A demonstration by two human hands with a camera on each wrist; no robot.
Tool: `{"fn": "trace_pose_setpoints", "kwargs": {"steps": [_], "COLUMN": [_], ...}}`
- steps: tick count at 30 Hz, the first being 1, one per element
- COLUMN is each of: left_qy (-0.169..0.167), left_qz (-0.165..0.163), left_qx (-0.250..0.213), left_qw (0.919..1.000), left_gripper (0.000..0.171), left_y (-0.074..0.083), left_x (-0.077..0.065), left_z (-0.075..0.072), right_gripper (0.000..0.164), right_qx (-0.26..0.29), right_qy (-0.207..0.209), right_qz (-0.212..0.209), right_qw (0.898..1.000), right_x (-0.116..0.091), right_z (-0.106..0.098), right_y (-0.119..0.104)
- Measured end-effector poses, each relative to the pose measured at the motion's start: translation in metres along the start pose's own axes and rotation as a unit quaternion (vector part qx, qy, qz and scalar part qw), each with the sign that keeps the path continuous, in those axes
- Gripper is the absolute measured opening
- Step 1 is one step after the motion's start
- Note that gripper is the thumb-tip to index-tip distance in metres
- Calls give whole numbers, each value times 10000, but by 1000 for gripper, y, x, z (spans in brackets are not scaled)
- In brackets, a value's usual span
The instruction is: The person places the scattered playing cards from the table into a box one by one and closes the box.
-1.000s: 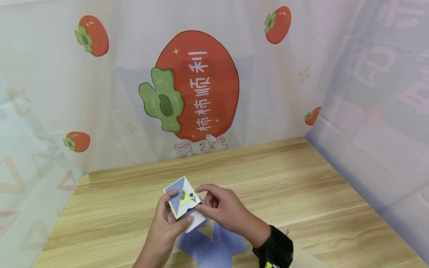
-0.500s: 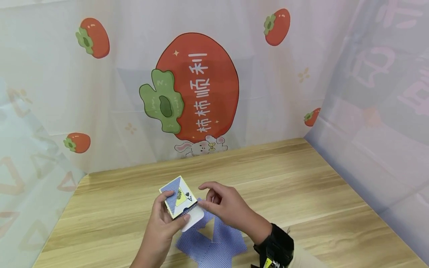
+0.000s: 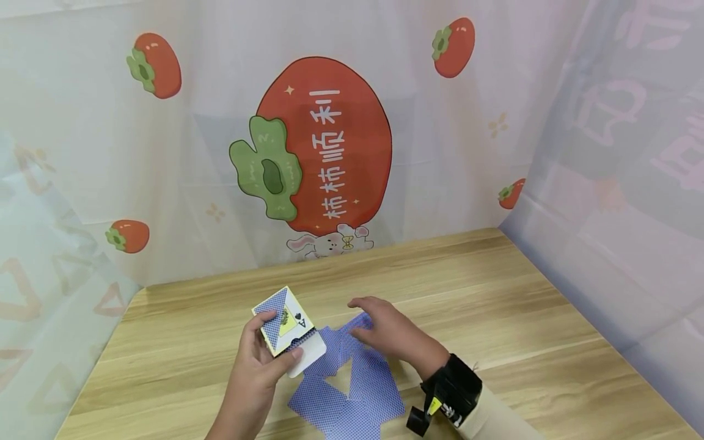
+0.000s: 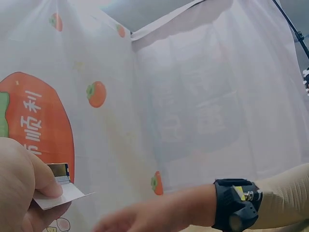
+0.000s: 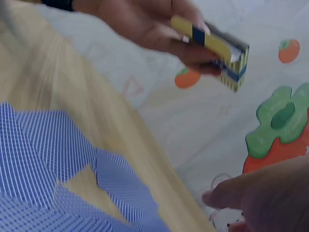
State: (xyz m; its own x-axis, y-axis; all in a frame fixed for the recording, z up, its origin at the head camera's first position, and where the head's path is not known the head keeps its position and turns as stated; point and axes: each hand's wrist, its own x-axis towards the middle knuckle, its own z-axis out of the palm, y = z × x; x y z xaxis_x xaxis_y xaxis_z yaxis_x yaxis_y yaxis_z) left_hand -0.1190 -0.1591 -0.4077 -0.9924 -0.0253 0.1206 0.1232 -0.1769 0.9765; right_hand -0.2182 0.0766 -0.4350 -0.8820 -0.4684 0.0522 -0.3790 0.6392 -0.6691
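My left hand [image 3: 254, 365] holds a playing card box [image 3: 291, 313] raised over the table, thumb on its near end and fingers on the far side. An ace of spades and a blue checked pattern mark the box's face. Its white flap [image 3: 311, 354] hangs out, folded open. In the right wrist view the box [image 5: 235, 67] shows its opened end. Blue-backed playing cards [image 3: 376, 382] lie overlapping in a rough ring on the table, wood showing through the middle. My right hand [image 3: 398, 333] hovers over the ring's far right side, fingers loosely bent, holding nothing.
The wooden table [image 3: 484, 293] reaches back to a white curtain [image 3: 418, 183] printed with persimmons and characters. More curtain hangs along the left and right sides. A black wrist strap with a small camera [image 3: 452, 391] sits on my right wrist.
The right hand has come away from the box and moved right over the cards. The left hand has shifted the box slightly left, and more of the ring of cards now shows.
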Motion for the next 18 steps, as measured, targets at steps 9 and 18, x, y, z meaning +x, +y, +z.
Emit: {"fn": "trace_pose_setpoints", "kwargs": {"steps": [9,18], "left_qy": [32,73], "left_qz": [41,90], "left_qx": [-57,-72], "left_qw": [10000,9999], "left_gripper": [75,79], "left_y": [2,2], "left_x": [2,3], "left_z": [-5,-7], "right_gripper": [65,64], "right_qx": [-856,-1136], "right_qy": [-180,-104], "right_qz": [585,582], "right_qw": [9944,9918], "right_x": [2,5], "right_z": [0,5], "right_y": [35,45]}}
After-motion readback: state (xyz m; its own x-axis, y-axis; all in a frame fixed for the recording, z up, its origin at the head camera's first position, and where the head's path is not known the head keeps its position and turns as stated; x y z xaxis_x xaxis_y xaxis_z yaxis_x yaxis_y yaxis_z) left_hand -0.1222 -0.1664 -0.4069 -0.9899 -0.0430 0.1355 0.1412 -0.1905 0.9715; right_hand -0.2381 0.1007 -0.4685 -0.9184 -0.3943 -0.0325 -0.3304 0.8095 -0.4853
